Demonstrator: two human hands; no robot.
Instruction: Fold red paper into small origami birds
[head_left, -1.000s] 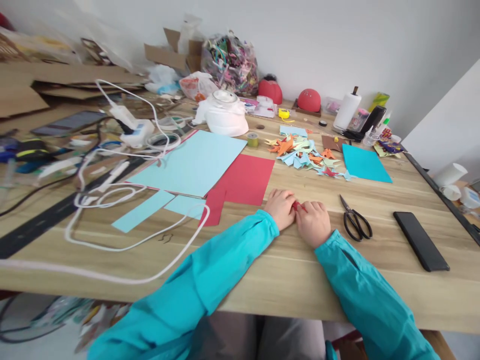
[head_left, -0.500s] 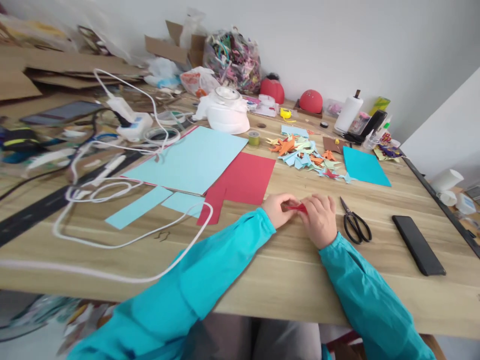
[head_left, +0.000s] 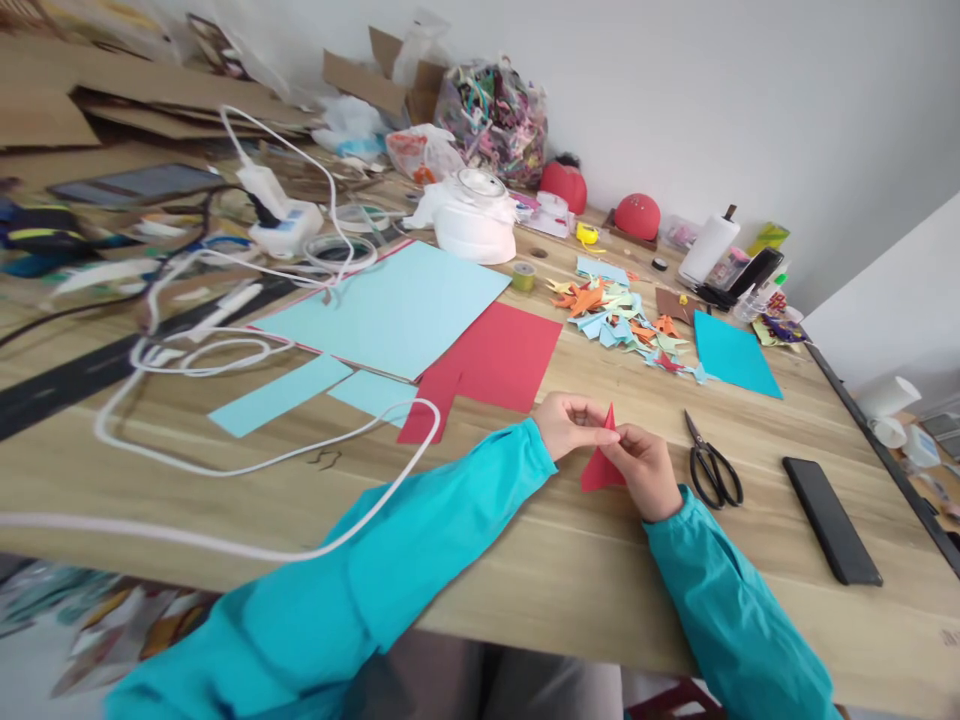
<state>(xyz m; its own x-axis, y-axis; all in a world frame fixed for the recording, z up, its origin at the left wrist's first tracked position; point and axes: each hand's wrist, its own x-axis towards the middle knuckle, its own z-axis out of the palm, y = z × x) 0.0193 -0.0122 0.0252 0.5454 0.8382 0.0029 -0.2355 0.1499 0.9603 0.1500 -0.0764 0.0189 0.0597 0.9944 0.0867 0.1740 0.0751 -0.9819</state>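
Observation:
A folded red piece of paper [head_left: 602, 470], pointed at its top and wider below, is held just above the table. My left hand [head_left: 568, 425] pinches it from the left near the upper part. From the right, my right hand [head_left: 646, 468] grips it between thumb and fingers, and the two thumbs nearly meet on it. Black-handled scissors [head_left: 712, 465] lie right of my right hand, points away from me. Behind my left hand is a flat red sheet [head_left: 517, 355], partly under a large light-blue sheet [head_left: 405, 305].
Folded paper figures [head_left: 615, 315] in orange, blue and green lie in a pile beyond my hands, beside a turquoise sheet [head_left: 735, 355]. A black phone [head_left: 832, 520] rests at right. A white cable [head_left: 247, 465] loops across the left side near my left sleeve.
The red paper has turned from lying mostly hidden between my fingers to standing with its point up and wide end down. My right hand has rotated and lowered slightly. The camera view has shifted.

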